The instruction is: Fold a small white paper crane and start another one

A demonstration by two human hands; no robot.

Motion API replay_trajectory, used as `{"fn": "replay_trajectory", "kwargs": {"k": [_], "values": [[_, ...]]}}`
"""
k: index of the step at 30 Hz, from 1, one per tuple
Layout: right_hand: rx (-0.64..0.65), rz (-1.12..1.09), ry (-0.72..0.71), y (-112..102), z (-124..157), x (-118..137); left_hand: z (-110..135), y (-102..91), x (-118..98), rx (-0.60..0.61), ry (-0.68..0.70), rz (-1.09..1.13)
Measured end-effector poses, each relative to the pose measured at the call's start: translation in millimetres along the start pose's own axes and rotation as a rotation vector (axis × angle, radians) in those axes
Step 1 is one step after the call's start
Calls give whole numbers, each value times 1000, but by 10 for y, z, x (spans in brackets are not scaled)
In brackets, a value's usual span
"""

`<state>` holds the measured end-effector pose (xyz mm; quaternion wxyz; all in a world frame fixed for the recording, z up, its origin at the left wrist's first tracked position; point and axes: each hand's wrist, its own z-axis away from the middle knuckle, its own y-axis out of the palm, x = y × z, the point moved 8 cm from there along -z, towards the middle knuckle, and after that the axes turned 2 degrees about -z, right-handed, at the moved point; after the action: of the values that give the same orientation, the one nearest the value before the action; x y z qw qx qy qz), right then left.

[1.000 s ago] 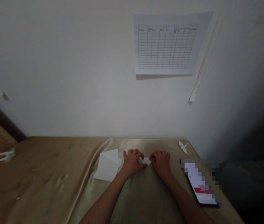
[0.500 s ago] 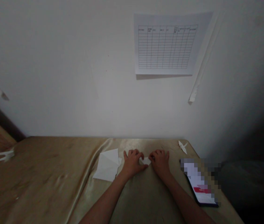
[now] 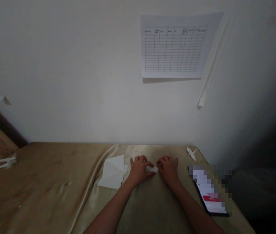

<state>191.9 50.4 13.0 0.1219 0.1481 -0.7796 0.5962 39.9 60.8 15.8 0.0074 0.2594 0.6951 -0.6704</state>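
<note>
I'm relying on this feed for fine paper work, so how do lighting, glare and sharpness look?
Head view: dim overall, darkest at right; head view: soft sheen on the cloth; head view: wall sheet headings too blurred to read; head view: blocky pixelation over part of the phone; head view: small white paper between the hands lacks clear crease detail.

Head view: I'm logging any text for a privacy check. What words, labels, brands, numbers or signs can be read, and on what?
No text can be read.
Wall sheet: headings atop its printed grid, too small and blurred.
Phone: faint marks on the red band, too blurred; part of the screen is pixelated.
Small white paper and larger white sheet: no writing visible.
</note>
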Motion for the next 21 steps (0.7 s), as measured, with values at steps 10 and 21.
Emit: {"fn": "replay_trajectory", "kwargs": {"k": [10, 21], "values": [[-42, 33, -92, -139, 68, 10, -11, 41, 14, 46, -23, -11], [-40, 95, 13, -91, 15, -115, -19, 61, 19, 58, -23, -5]]}}
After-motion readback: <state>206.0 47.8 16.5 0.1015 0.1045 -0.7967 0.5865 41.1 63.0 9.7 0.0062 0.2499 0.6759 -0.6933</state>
